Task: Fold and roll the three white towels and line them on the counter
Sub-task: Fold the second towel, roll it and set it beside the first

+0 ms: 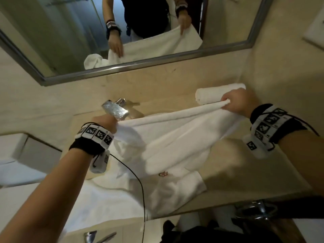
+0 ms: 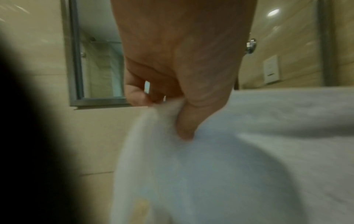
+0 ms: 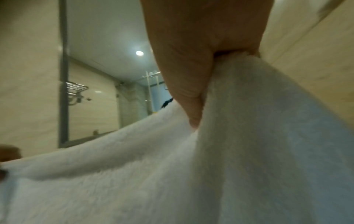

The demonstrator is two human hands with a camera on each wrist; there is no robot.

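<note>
Your forearms were bare. At lower left of the head view, your left wrist (image 1: pixel 91 139) wore a black band topped with a white strip of square black-and-white coded markers, a small white camera housing (image 1: pixel 100 162) slung beneath it, and a thin black cable (image 1: pixel 138 183) trailing down the frame. At right, your right wrist (image 1: pixel 268 128) carried the same black band, marker strip and white housing.

Mirror (image 1: pixel 122 30): metal-framed, on the beige wall above the basin; it reflects a glass shower screen.
Faucet (image 1: pixel 116 109): chrome, blocky, at the back of the basin.
Wall plate (image 1: pixel 313 30): white, on the right-hand wall.
Lower fittings (image 1: pixel 257 210): chrome, blurred, at the bottom right edge.
Cable (image 1: pixel 138 186): black, thin, hanging down in a curve.
Towel rack (image 3: pixel 75 89): chrome bars, seen reflected in the mirror.
</note>
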